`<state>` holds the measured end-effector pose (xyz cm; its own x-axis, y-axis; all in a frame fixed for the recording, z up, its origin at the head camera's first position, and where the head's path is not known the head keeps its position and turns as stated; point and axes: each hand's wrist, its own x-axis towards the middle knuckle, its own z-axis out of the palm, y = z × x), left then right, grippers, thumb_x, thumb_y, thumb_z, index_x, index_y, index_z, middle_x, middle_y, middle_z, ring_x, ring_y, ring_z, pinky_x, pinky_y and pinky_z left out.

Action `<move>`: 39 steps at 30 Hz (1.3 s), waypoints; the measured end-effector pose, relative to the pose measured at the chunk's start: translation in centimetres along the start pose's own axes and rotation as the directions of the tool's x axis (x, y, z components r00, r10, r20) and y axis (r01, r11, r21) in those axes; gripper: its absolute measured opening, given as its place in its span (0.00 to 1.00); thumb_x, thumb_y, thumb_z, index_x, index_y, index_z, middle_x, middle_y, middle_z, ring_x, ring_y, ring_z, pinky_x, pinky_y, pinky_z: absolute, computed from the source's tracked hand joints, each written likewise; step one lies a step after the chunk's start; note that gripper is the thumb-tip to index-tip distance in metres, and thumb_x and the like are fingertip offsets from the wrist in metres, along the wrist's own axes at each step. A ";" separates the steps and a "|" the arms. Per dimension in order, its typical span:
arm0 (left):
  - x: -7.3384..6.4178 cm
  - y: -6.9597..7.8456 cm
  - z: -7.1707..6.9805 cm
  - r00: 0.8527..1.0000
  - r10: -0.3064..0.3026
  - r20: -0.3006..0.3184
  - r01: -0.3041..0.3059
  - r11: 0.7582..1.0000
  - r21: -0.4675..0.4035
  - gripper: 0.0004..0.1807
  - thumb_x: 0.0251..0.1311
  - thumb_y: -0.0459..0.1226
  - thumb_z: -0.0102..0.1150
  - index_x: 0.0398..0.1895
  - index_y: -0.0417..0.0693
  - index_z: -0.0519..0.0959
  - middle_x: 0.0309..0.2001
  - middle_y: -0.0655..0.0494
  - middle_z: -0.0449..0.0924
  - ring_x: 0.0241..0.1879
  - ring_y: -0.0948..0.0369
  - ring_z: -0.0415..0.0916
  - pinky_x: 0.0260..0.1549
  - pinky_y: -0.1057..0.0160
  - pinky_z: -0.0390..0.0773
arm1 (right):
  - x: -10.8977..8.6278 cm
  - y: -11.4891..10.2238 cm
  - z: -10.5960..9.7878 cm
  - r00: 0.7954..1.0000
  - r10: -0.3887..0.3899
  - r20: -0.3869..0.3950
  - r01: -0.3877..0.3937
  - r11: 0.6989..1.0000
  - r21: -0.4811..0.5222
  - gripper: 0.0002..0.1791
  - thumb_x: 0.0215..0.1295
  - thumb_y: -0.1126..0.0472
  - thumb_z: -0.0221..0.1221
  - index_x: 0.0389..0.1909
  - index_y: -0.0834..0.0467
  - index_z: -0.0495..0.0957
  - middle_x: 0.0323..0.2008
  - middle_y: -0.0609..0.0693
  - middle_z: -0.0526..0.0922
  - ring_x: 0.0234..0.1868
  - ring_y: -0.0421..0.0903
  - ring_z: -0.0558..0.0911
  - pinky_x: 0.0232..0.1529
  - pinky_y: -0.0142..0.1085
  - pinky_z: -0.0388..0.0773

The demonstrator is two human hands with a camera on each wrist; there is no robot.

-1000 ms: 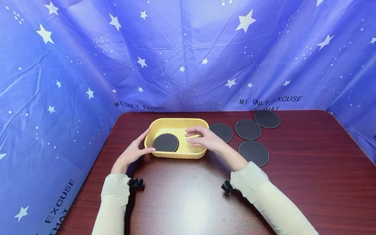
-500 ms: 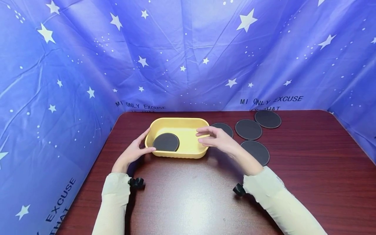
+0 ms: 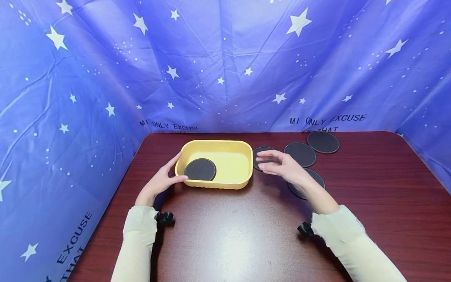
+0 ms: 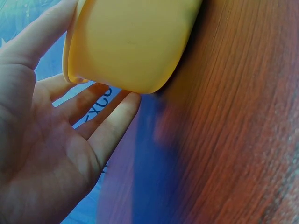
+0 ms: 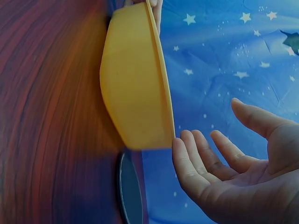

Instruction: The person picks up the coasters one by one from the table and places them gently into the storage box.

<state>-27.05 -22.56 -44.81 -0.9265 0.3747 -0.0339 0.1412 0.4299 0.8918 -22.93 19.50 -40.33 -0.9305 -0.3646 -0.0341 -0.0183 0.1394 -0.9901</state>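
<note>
A yellow rectangular plastic bin (image 3: 225, 184) with rounded corners stands on the table. Inside its left part lies a round black coaster (image 3: 200, 169). My left hand (image 3: 160, 182) holds the bin's left end, thumb at the near rim and fingers along the far side of that end. In the left wrist view, the fingers (image 4: 116, 123) reach around the bin's wall. My right hand (image 3: 290, 170) hovers just right of the bin, fingers apart and gently bent, holding nothing. Below its fingertips lies another black coaster (image 3: 256, 162), partly covered by the hand.
Farther right lie more black coasters: one in the middle (image 3: 300, 154), one at the back edge (image 3: 323, 141), and one (image 3: 296, 190) partly hidden under the right forearm. The dark red wooden table (image 3: 218, 231) meets a blue star-patterned curtain (image 3: 222, 105) behind.
My right hand has moved out of the bin to the right, over the nearest coaster beside it. The left hand, the bin and the coaster inside stay in place.
</note>
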 end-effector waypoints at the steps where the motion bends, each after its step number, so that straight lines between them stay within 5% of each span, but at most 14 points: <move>1: 0.0 0.0 0.0 1.000 0.000 0.000 0.000 1.000 -0.001 0.51 0.61 0.37 0.68 0.81 0.57 0.47 0.81 0.53 0.45 0.78 0.50 0.47 0.73 0.44 0.57 | -0.2 0.1 -0.3 1.000 0.001 -0.007 -0.001 1.000 -0.002 0.30 0.69 0.67 0.58 0.69 0.71 0.64 0.65 0.74 0.70 0.52 0.35 0.83 0.57 0.38 0.81; 8: 0.1 0.1 -0.1 1.000 0.008 0.005 -0.008 1.000 0.005 0.51 0.61 0.37 0.68 0.81 0.56 0.46 0.81 0.53 0.44 0.79 0.50 0.46 0.73 0.44 0.57 | -1.6 0.6 -2.5 0.998 0.006 -0.056 -0.009 0.999 -0.041 0.30 0.69 0.64 0.59 0.68 0.70 0.64 0.65 0.74 0.69 0.53 0.32 0.82 0.52 0.28 0.81; 13: 0.1 0.1 -0.1 1.000 0.009 0.001 -0.009 1.000 0.015 0.51 0.61 0.37 0.67 0.81 0.56 0.46 0.81 0.51 0.45 0.79 0.48 0.47 0.73 0.42 0.56 | -2.7 0.9 -3.8 0.996 0.006 -0.085 -0.010 0.999 -0.048 0.31 0.69 0.63 0.60 0.69 0.70 0.64 0.57 0.52 0.80 0.52 0.30 0.82 0.51 0.27 0.81; 18: 0.0 0.0 0.0 1.000 -0.007 -0.002 0.007 1.000 0.021 0.51 0.61 0.37 0.68 0.81 0.56 0.46 0.81 0.51 0.46 0.78 0.47 0.47 0.74 0.42 0.54 | -3.7 1.4 -5.2 0.995 0.011 -0.104 -0.013 1.000 -0.022 0.31 0.70 0.63 0.60 0.69 0.72 0.62 0.49 0.34 0.81 0.50 0.29 0.83 0.52 0.28 0.82; 29: 0.0 0.0 0.0 1.000 -0.002 -0.003 0.002 1.000 0.015 0.51 0.61 0.37 0.68 0.81 0.55 0.47 0.81 0.51 0.45 0.79 0.48 0.46 0.74 0.42 0.53 | -5.8 2.6 -7.9 0.989 -0.022 -0.143 0.032 0.997 0.068 0.18 0.70 0.68 0.58 0.56 0.48 0.75 0.48 0.31 0.84 0.47 0.29 0.85 0.48 0.26 0.82; 39: 0.0 0.2 0.0 1.000 -0.003 0.010 0.003 1.000 -0.005 0.51 0.61 0.37 0.67 0.81 0.55 0.45 0.81 0.52 0.44 0.79 0.50 0.45 0.74 0.43 0.55 | -7.4 4.0 -9.9 0.986 -0.036 -0.161 0.057 0.991 0.124 0.20 0.70 0.72 0.55 0.55 0.45 0.76 0.48 0.32 0.85 0.46 0.30 0.85 0.46 0.24 0.82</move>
<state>-27.03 -22.50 -44.64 -0.9235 0.3813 -0.0407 0.1368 0.4268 0.8939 -19.71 31.92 -42.66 -0.9759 -0.2167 0.0243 -0.0256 0.0031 -0.9997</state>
